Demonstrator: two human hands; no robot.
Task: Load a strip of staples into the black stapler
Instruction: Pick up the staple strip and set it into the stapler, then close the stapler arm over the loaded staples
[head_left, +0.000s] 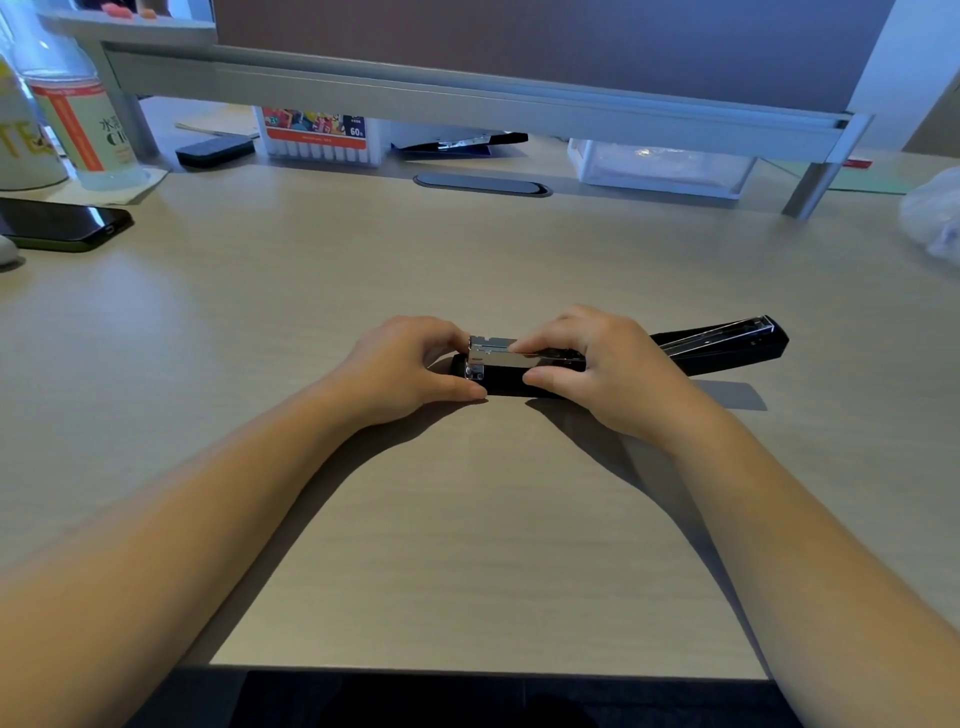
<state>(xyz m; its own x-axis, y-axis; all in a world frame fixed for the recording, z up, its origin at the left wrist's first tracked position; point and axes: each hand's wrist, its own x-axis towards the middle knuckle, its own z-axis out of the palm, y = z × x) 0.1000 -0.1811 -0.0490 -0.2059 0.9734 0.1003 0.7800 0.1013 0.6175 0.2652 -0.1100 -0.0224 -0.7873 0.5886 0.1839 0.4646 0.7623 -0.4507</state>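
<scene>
Far left, about 10 o'clock on the pale wood-grain desk (467, 519): a clear plastic bottle with an orange-and-white label (85, 124), and in front of it a dark smartphone lying flat (57, 223). Behind, under the grey metal monitor riser (467, 98), a black block-shaped eraser (215, 150) and a white box of coloured markers (317, 137).

Left hand (402, 371) — fingers curled, thumb stretched along the near side of the black stapler (519, 379), fingertips at its left, metal-nosed end. It steadies that end; grip is narrow, pinching the stapler's front.

Stapler lies at desk centre, long axis running 9 to 3 o'clock, opened out flat: the black hinged top cover (727, 343) is swung away toward 2 o'clock, its inner metal rail showing. The silver staple channel (519, 353) faces up.

Right hand (608, 374) — fingers bent over the channel, fingertips pressing on the silver metal, thumb against the near black side. Whether a staple strip sits under the fingers cannot be told apart from the channel itself.

Far right, 2 o'clock: a clear plastic storage box (660, 166) under the riser, and a crumpled white plastic bag (932, 213) at the frame edge.
</scene>
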